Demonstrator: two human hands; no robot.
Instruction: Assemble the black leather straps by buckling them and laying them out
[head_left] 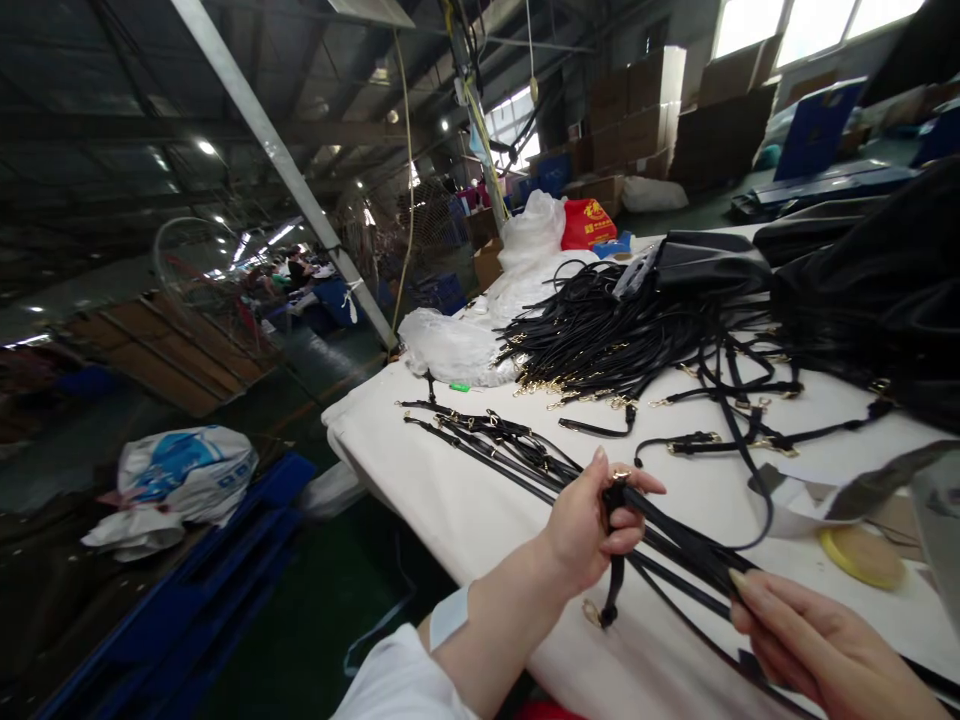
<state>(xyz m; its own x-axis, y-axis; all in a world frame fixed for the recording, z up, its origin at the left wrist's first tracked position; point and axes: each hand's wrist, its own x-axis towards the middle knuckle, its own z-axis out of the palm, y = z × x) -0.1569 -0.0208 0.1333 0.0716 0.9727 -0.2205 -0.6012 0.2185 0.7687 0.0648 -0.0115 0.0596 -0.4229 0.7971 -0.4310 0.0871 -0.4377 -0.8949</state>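
Folded black straps with gold hardware stretch between my two hands over the white table. My left hand is closed around them near a buckle, and one strap end with a gold clasp dangles below it. Lower right, my right hand pinches the same straps between thumb and fingers. Beneath and behind my left hand lies a row of long black straps with gold clips. Beyond that, a large heap of black straps covers the table's middle.
Loose straps and dark sheet material occupy the table's right side. A yellow tape roll sits near my right hand. Clear plastic bags and a red bag lie farther back. Left of the table edge stand blue pallets.
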